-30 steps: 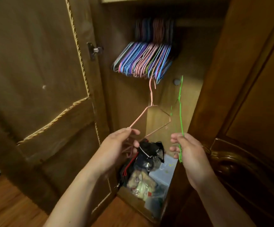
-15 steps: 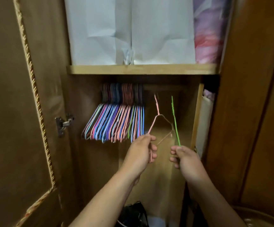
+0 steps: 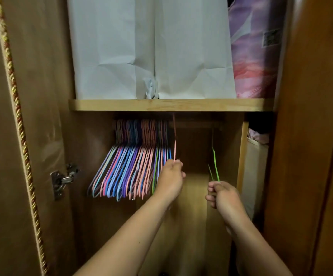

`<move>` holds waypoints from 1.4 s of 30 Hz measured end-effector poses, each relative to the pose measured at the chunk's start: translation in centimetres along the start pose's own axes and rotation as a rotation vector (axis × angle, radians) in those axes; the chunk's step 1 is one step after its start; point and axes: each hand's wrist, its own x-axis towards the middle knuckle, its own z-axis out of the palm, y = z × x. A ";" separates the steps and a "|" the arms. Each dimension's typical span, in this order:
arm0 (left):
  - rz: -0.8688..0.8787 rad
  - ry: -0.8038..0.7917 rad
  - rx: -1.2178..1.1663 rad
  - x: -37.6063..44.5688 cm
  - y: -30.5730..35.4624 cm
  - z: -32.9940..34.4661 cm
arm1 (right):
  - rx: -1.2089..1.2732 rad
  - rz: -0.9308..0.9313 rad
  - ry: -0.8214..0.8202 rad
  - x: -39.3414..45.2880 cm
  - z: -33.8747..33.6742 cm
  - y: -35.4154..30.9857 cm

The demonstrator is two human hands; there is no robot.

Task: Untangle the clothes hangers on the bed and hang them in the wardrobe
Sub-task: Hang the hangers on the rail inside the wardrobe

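Inside the open wardrobe, my left hand grips a pink wire hanger, seen edge-on, whose top reaches up to the dim rail under the shelf, just right of a packed row of several coloured hangers. My right hand pinches the lower part of a green wire hanger, which rises toward the rail further right. Whether either hook sits on the rail is lost in shadow.
A wooden shelf above the rail carries white paper bags and a purple-pink package. The open door with rope trim and a metal hinge stands at left. A wooden panel closes the right; an inner partition stands beside the green hanger.
Both hands have risen and gone deeper into the wardrobe, bringing the pink and green hangers up to the rail. The pink hanger has turned edge-on beside the hanging row. My view has tilted upward.
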 end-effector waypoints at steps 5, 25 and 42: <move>-0.071 0.056 0.164 2.1 -1.2 1.9 | -0.039 -0.005 -0.035 -0.1 0.1 -0.3; -0.023 -0.066 0.430 -4.1 -0.4 -5.9 | -0.205 -0.181 -0.119 -0.6 4.0 -2.8; -0.133 -0.036 0.448 -3.1 -1.5 -13.8 | -0.664 -0.351 -0.151 3.3 12.0 1.6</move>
